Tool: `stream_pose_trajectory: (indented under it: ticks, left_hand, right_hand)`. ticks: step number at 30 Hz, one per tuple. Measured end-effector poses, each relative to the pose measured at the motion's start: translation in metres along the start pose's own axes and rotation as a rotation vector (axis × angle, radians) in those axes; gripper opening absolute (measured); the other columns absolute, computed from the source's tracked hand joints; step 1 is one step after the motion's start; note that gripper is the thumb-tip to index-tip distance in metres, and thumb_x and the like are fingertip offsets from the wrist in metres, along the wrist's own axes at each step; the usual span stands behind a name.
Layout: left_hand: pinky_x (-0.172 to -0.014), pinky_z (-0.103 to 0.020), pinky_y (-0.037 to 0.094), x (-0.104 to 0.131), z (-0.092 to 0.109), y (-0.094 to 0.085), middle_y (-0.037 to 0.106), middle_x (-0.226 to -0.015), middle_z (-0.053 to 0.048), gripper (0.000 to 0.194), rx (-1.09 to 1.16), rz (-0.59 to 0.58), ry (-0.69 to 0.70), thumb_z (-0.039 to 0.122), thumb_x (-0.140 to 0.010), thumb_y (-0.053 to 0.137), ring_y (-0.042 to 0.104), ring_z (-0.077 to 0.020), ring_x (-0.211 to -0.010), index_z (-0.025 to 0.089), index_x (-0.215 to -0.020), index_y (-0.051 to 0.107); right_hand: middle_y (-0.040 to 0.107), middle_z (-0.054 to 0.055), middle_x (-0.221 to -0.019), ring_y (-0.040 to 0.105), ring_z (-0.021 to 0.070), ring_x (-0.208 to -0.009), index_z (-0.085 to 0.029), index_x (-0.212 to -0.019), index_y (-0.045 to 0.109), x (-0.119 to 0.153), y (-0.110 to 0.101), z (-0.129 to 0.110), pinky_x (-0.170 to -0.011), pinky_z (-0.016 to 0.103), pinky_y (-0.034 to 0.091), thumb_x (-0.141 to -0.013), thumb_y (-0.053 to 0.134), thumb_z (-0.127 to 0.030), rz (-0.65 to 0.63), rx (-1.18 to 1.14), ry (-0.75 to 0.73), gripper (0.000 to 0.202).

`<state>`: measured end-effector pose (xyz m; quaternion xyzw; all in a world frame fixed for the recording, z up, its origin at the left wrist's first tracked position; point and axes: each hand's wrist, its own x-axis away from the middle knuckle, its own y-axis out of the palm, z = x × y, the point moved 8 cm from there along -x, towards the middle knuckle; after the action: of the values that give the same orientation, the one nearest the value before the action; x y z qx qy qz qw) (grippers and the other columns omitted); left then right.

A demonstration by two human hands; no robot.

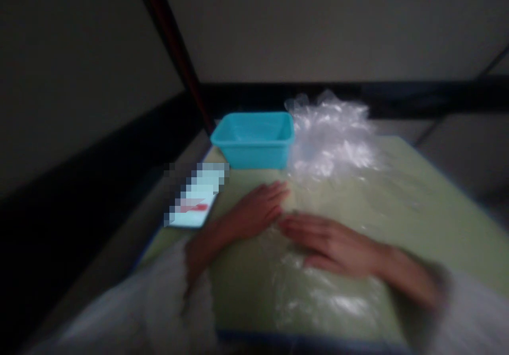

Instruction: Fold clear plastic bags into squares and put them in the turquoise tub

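Note:
A thin clear plastic sheet or bag [330, 302] lies spread over the near part of the table; its exact shape is blurred. My right hand [336, 246] rests palm down on it, fingers stretched out toward the left. Close by, my left hand [258, 210] is also palm down with fingers extended, their tips near those of the right hand. Neither hand visibly grips anything. Beyond them sits a heap of crumpled clear plastic bags [330, 137].
A turquoise plastic basin [258, 156] stands at the back, touching or nearly touching the heap. On the left edge lies a phone or tablet [193, 216] with a lit, partly pixelated screen. The greenish-yellow table [433, 201] has blue edges, with walls behind and leftward.

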<state>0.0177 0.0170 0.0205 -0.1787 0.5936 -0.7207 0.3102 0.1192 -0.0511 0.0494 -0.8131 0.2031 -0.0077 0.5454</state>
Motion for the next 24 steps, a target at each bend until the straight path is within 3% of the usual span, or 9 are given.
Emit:
stream_pose_trajectory:
  ticks: [5, 10, 13, 19, 24]
  left_hand:
    - [-0.113, -0.041, 0.016, -0.002, -0.003, 0.006, 0.026, -0.151, -0.01, 0.048, -0.047, -0.082, -0.004, 0.024, -0.094, 0.031, 0.015, -0.0186, -0.142, 0.015, -0.141, 0.028]
    - [-0.113, -0.038, 0.013, -0.005, -0.002, 0.007, 0.024, -0.152, -0.01, 0.046, -0.121, -0.068, 0.041, 0.023, -0.096, 0.026, 0.012, -0.0178, -0.142, 0.014, -0.142, 0.028]
    - [-0.113, -0.037, 0.012, -0.004, -0.001, 0.006, 0.023, -0.153, -0.01, 0.046, -0.139, -0.057, 0.057, 0.023, -0.097, 0.025, 0.012, -0.0178, -0.142, 0.015, -0.143, 0.026]
    - [-0.112, -0.038, 0.015, -0.005, -0.001, 0.002, 0.022, -0.153, -0.009, 0.047, -0.107, -0.063, 0.008, 0.027, -0.097, 0.027, 0.015, -0.0196, -0.142, 0.018, -0.143, 0.025]
    - [-0.112, -0.039, 0.017, -0.006, 0.0, 0.001, 0.024, -0.152, -0.01, 0.047, -0.11, -0.068, -0.015, 0.026, -0.097, 0.026, 0.017, -0.0208, -0.141, 0.015, -0.143, 0.027]
  right_hand:
    - [0.021, 0.02, -0.151, 0.012, 0.0232, -0.141, -0.005, -0.145, 0.023, -0.006, 0.01, 0.006, -0.114, 0.046, 0.018, -0.092, 0.042, -0.05, -0.055, 0.034, 0.046, 0.072]
    - [0.021, 0.018, -0.151, 0.012, 0.0239, -0.141, -0.007, -0.147, 0.017, 0.001, 0.027, -0.004, -0.115, 0.045, 0.01, -0.089, 0.043, -0.057, -0.171, 0.052, 0.033, 0.08]
    - [0.022, 0.018, -0.151, 0.013, 0.0242, -0.141, -0.007, -0.147, 0.015, 0.005, 0.028, -0.013, -0.115, 0.046, 0.005, -0.089, 0.045, -0.053, -0.165, 0.025, -0.023, 0.079]
    - [0.023, 0.017, -0.15, 0.018, 0.0242, -0.14, -0.006, -0.147, 0.017, 0.012, 0.025, -0.038, -0.116, 0.043, 0.008, -0.088, 0.052, -0.044, -0.198, -0.083, -0.081, 0.078]
    - [0.032, 0.011, -0.148, 0.024, 0.0185, -0.138, -0.008, -0.144, 0.027, 0.01, 0.021, -0.065, -0.115, 0.033, 0.016, -0.091, 0.046, -0.028, -0.282, -0.213, -0.187, 0.06]
